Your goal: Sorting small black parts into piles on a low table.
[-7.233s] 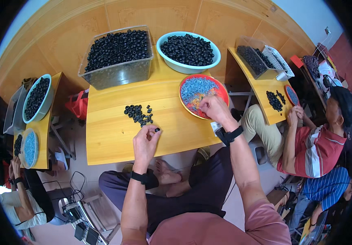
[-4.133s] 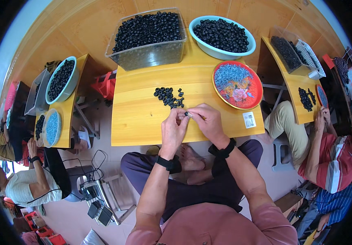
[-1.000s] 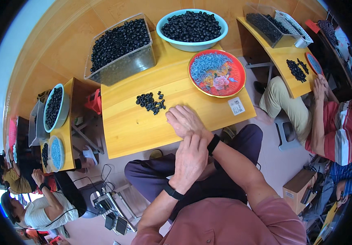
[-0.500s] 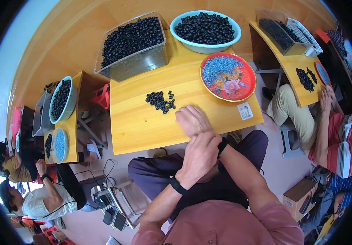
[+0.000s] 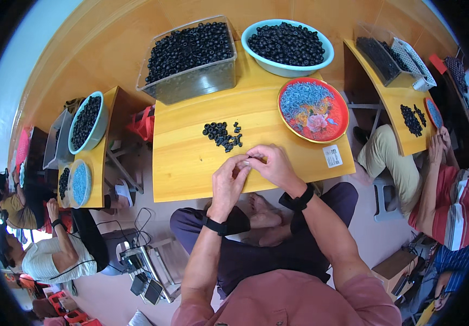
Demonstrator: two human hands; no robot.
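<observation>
My left hand (image 5: 228, 178) and my right hand (image 5: 272, 167) meet over the near part of the yellow table (image 5: 185, 174). Both are closed, thumbs and fingertips pinched together. A dark speck shows between the fingertips, too small and covered to name. Just beyond them lies a loose pile of small black ring-shaped and stubby parts (image 5: 223, 135). To the right of the pile, a red round tray (image 5: 339, 120) with a flower print holds many small clear-blue pieces (image 5: 303, 96).
At the table's back stand a clear plastic bin (image 5: 202, 77) and a light-blue basin (image 5: 286, 70), both full of black rings. A white label (image 5: 332, 156) is stuck near the right edge. Co-workers sit at side tables (image 5: 392, 114) left and right.
My left hand has left my right wrist, where it was at the band, and moved to the fingertips of my right hand. Both hands now pinch together by the pile. The view has shifted slightly.
</observation>
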